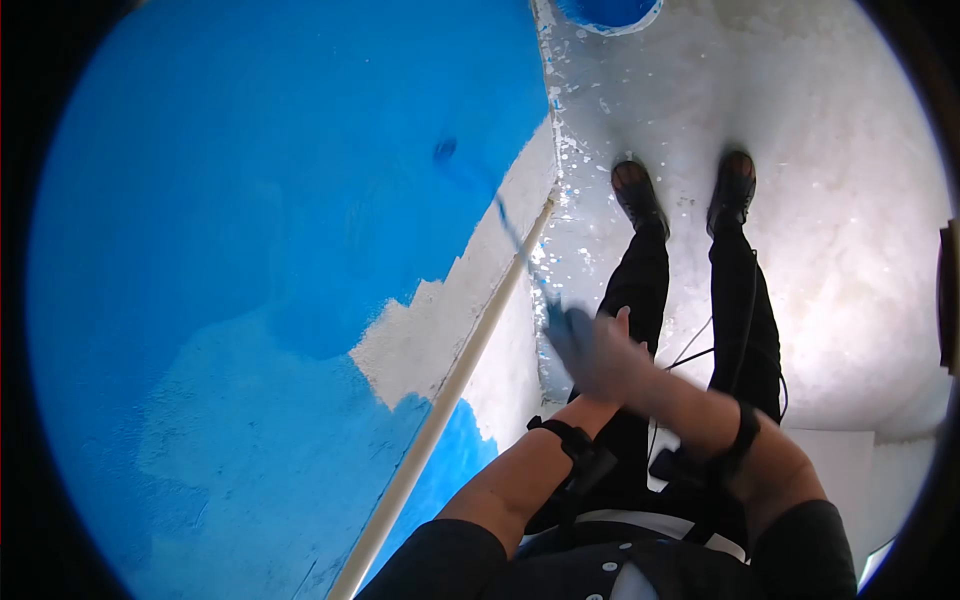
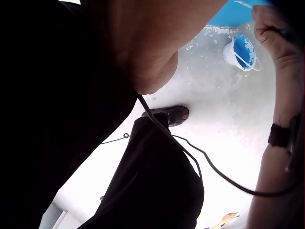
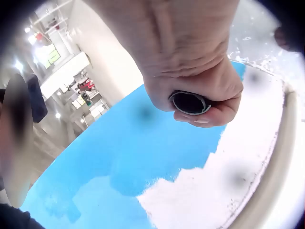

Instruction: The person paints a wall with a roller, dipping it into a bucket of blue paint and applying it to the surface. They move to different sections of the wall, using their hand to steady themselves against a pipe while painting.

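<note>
My right hand, blurred, grips a thin tool handle that slants up to the blue wall; a small dark blue shape shows faintly near its far end. In the right wrist view, my right hand has its fingers curled round the handle, whose round hollow end faces the camera. My left hand is mostly hidden behind the right one, with a fingertip or thumb showing; its hold cannot be made out. Between blue paint and a pale pipe lies an unpainted whitish patch.
A bucket with blue paint inside stands on the grey, paint-spotted floor. Shoes and dark-trousered legs stand right of the wall. A black cable hangs by the legs. Shelves and lights appear beyond the wall's edge.
</note>
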### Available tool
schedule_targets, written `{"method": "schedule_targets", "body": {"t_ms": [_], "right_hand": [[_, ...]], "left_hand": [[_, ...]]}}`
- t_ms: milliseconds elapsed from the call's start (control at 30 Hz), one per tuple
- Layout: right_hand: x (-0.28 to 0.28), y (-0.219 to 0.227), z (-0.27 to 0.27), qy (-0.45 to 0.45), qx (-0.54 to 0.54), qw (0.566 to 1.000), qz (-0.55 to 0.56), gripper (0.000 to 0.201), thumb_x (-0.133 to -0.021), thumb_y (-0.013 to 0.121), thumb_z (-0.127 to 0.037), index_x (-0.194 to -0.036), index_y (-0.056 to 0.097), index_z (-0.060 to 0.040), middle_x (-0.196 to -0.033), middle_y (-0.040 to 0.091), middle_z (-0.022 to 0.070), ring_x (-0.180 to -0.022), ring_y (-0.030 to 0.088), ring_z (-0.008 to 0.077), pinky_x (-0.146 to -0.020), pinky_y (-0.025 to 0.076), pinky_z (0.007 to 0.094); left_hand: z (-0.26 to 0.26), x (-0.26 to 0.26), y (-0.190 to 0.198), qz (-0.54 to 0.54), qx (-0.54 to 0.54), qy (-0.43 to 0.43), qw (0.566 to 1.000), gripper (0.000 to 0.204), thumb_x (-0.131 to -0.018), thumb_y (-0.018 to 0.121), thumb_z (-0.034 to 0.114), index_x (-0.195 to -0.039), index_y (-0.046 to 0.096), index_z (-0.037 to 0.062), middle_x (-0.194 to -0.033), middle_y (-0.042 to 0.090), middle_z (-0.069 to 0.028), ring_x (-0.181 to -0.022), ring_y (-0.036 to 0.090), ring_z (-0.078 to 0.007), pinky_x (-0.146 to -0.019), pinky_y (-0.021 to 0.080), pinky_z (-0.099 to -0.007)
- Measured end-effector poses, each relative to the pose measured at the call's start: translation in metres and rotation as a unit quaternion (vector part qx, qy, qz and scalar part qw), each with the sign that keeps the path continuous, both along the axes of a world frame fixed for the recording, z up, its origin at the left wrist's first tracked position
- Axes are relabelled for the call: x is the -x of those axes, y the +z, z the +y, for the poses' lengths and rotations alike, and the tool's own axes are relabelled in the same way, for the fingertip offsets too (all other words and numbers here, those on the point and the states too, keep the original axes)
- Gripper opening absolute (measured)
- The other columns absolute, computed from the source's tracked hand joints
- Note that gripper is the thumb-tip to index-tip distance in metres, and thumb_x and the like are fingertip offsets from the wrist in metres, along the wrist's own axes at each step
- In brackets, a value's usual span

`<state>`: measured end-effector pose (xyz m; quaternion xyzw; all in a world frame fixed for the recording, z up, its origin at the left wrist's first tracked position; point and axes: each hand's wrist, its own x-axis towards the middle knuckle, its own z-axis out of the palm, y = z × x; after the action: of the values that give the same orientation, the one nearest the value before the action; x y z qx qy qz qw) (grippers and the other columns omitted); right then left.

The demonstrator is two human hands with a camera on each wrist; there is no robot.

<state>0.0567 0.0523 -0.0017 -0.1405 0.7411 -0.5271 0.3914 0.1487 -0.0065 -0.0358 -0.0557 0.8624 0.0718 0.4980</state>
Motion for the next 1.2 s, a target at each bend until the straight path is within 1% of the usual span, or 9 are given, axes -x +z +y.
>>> {"method": "schedule_targets", "body": {"t_ms": [167, 233, 333, 400, 600, 767, 833, 967, 1200], "right_hand": [[-0.051, 0.032, 0.013, -0.074, 0.111, 0.957, -0.257, 0.024, -0.083, 0.054, -0.017, -0.096, 0.054, 0.0031, -0.078, 0.050, 0.0211, -0.067, 0.053, 0.0352, -0.060, 0.044, 0.0438], [-0.037, 0.010, 0.017, -0.005, 0.006, 0.991, 0.134, 0.028, -0.089, 0.046, -0.025, -0.098, 0.055, 0.0008, -0.082, 0.051, 0.0205, -0.077, 0.052, 0.0340, -0.063, 0.043, 0.0395], [0.035, 0.003, 0.004, -0.236, 0.129, 0.828, -0.492, 0.023, -0.088, 0.047, -0.024, -0.085, 0.049, -0.0014, -0.059, 0.044, 0.0019, -0.048, 0.045, 0.0125, -0.046, 0.040, 0.0272], [0.073, 0.003, 0.002, -0.283, 0.153, 0.787, -0.526, 0.031, -0.091, 0.043, -0.032, -0.077, 0.044, -0.0043, -0.055, 0.041, 0.0004, -0.042, 0.039, 0.0083, -0.037, 0.034, 0.0251], [-0.008, 0.009, -0.019, -0.140, 0.040, 0.981, -0.130, 0.024, -0.086, 0.049, -0.021, -0.090, 0.049, 0.0023, -0.077, 0.052, 0.0221, -0.052, 0.051, 0.0324, -0.045, 0.041, 0.0426], [-0.052, 0.054, 0.002, -0.115, 0.053, 0.978, -0.167, 0.030, -0.087, 0.048, -0.027, -0.090, 0.053, 0.0023, -0.076, 0.057, 0.0246, -0.084, 0.052, 0.0381, -0.089, 0.025, 0.0565], [-0.060, 0.027, 0.007, -0.077, 0.025, 0.984, 0.158, 0.031, -0.090, 0.041, -0.028, -0.096, 0.056, -0.0012, -0.079, 0.056, 0.0204, -0.074, 0.054, 0.0379, -0.082, 0.038, 0.0458], [0.038, 0.020, 0.002, -0.269, 0.146, 0.874, -0.378, 0.044, -0.089, 0.041, -0.039, -0.085, 0.051, 0.0031, -0.056, 0.051, 0.0125, -0.049, 0.054, 0.0211, -0.047, 0.043, 0.0339], [-0.021, 0.042, -0.021, -0.218, 0.064, 0.969, -0.096, 0.037, -0.089, 0.045, -0.032, -0.088, 0.045, 0.0054, -0.064, 0.056, 0.0253, -0.061, 0.055, 0.0456, -0.058, 0.045, 0.0495]], "left_hand": [[0.003, 0.004, 0.004, -0.015, 0.031, 0.035, 0.999, 0.061, -0.074, 0.061, 0.032, -0.127, 0.036, 0.0130, -0.112, 0.050, -0.0106, -0.105, 0.047, -0.0306, -0.085, 0.039, -0.0445], [-0.007, -0.023, -0.008, -0.036, 0.027, 0.038, 0.998, 0.061, -0.075, 0.061, 0.031, -0.127, 0.036, 0.0134, -0.117, 0.047, -0.0108, -0.109, 0.044, -0.0303, -0.088, 0.037, -0.0451], [-0.034, -0.071, -0.029, 0.111, -0.023, 0.025, 0.993, 0.061, -0.078, 0.056, 0.034, -0.130, 0.034, 0.0129, -0.122, 0.042, -0.0120, -0.115, 0.037, -0.0305, -0.095, 0.032, -0.0453], [-0.020, -0.012, 0.012, 0.022, -0.012, 0.003, 1.000, 0.052, -0.079, 0.057, 0.032, -0.122, 0.038, 0.0100, -0.119, 0.044, -0.0124, -0.114, 0.040, -0.0284, -0.093, 0.034, -0.0429], [-0.051, -0.060, -0.026, 0.150, -0.032, -0.076, 0.985, 0.061, -0.075, 0.061, 0.032, -0.125, 0.037, 0.0060, -0.112, 0.048, -0.0177, -0.108, 0.044, -0.0338, -0.089, 0.036, -0.0459], [-0.031, -0.034, 0.006, 0.050, -0.044, 0.002, 0.998, 0.059, -0.074, 0.062, 0.029, -0.122, 0.039, 0.0059, -0.109, 0.050, -0.0158, -0.102, 0.048, -0.0338, -0.084, 0.041, -0.0455], [-0.035, -0.054, -0.007, 0.069, -0.035, 0.009, 0.997, 0.049, -0.075, 0.060, 0.027, -0.117, 0.045, 0.0062, -0.107, 0.051, -0.0151, -0.103, 0.047, -0.0318, -0.084, 0.041, -0.0446], [-0.022, -0.043, 0.023, 0.018, 0.009, 0.050, 0.999, 0.063, -0.075, 0.060, 0.031, -0.127, 0.034, 0.0086, -0.117, 0.047, -0.0120, -0.110, 0.044, -0.0299, -0.089, 0.038, -0.0441], [-0.051, -0.103, 0.039, 0.090, -0.082, 0.113, 0.986, 0.059, -0.075, 0.061, 0.028, -0.125, 0.039, 0.0073, -0.118, 0.048, -0.0164, -0.110, 0.043, -0.0338, -0.094, 0.034, -0.0421]]}}
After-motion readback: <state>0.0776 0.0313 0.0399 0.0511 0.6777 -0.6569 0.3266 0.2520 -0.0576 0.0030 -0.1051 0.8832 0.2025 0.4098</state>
